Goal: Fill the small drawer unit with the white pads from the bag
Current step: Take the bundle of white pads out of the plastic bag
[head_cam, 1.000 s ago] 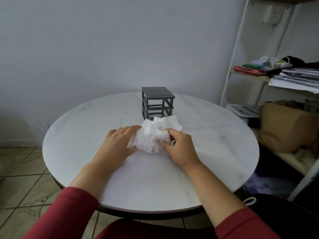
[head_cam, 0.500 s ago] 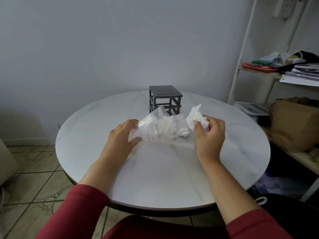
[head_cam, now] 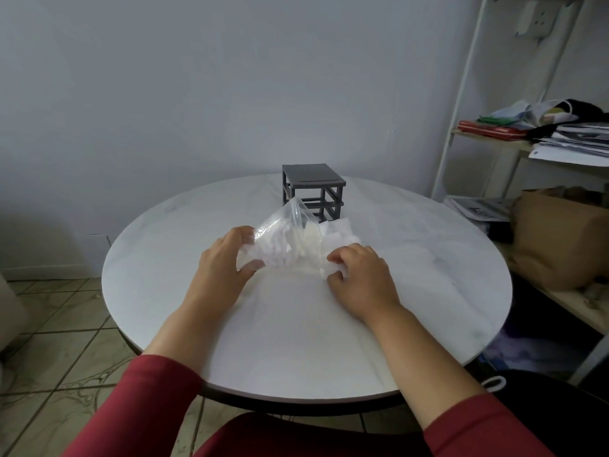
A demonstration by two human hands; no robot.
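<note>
Clear crinkly plastic is the main thing here: a clear plastic bag point(head_cam: 290, 225) stuffed with white pads point(head_cam: 276, 253) sits around the middle of the round table point(head_cam: 158, 291), a bit toward the far edge. The film is bunched up into a peak on top. A few flat, squarish pads poke out at the bag's right end, lying on the tabletop.

The left hand point(head_cam: 227, 262) grips the bag's left end, with the thumb underneath toward the near side and the fingers wrapped over the top. The right hand point(head_cam: 359, 275) has its fingers curled down on the bag's right near corner, holding it. Can't tell if any pads are caught under those fingers too. Both arms come in over the near edge in red sleeves point(head_cam: 158, 397).

The small drawer unit point(head_cam: 313, 189) is dark grey and boxy, a flat slab top over an open bar frame. It stands upright just behind the bag, near the table's far edge. The bag's peak overlaps its lower front from this angle, so no idea if they touch.

The tabletop is a smooth white with faint marble veining and a thin dark rim. Off the right edge there's a white metal shelf rack point(head_cam: 459, 127) piled with papers and a crumpled brown paper bag point(head_cam: 560, 239). Glossy beige floor tiles point(head_cam: 59, 351) are down on the left.
</note>
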